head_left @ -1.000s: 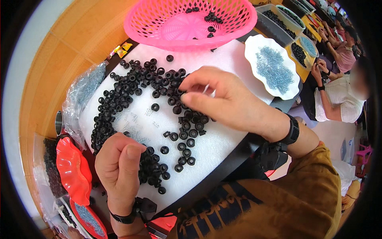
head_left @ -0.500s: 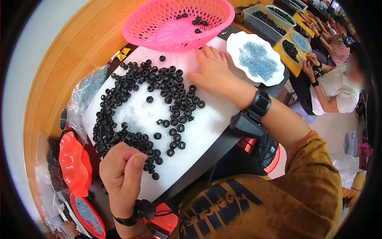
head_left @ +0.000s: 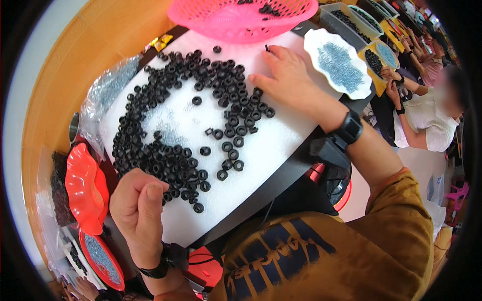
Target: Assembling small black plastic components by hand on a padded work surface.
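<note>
Small black rings [head_left: 175, 163] lie heaped in a rough loop on a white padded sheet [head_left: 281, 145], with a few loose inside the loop. My left hand [head_left: 136, 210] is closed in a fist at the near left edge of the heap, thumb on top; whatever it may hold is hidden. To the right of the rings, my right hand [head_left: 291, 83] rests on the sheet, fingers spread. A small black piece [head_left: 267, 48] shows at its index fingertip. Beyond that hand stands a pink openwork basket [head_left: 241, 32] with several black pieces inside.
A white scalloped dish [head_left: 351, 90] of bluish bits sits right of my right hand. At left lie a clear plastic bag [head_left: 95, 113], a red wavy dish [head_left: 86, 188] and a red tray [head_left: 113, 276]. Clear tubs [head_left: 329, 27] and a seated person [head_left: 427, 118] are at far right.
The whole view has shifted, so basket and rings appear higher. A small black piece now shows at my right index fingertip. My left hand stays closed.
</note>
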The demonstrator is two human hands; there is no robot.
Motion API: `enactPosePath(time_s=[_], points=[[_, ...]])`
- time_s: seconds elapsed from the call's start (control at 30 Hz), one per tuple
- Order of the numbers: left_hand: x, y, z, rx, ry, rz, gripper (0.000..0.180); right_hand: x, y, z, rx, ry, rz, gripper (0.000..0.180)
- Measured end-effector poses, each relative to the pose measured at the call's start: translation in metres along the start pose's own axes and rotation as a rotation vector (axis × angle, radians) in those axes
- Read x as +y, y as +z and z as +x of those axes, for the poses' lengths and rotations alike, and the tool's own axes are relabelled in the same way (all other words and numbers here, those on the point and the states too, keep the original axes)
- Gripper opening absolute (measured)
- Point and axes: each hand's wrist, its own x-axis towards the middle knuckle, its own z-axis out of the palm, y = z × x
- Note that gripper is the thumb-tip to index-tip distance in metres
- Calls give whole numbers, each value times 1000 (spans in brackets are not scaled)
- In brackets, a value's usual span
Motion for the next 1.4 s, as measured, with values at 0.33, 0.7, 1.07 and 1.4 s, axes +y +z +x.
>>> enactPosePath(time_s=[0.33,0.7,1.07,1.4], points=[[-9,6,8,-49,-44,6,25,6,-10,-21,62,-238,209,54],[4,37,44,-294,0,342,4,9,-40,-37,-190,-394,299,44],[-21,70,70,-464,162,659,19,-3,-51,-23,-282,-228,669,21],[-25,57,69,-491,200,704,16,-69,-21,22,-89,-516,613,11]])
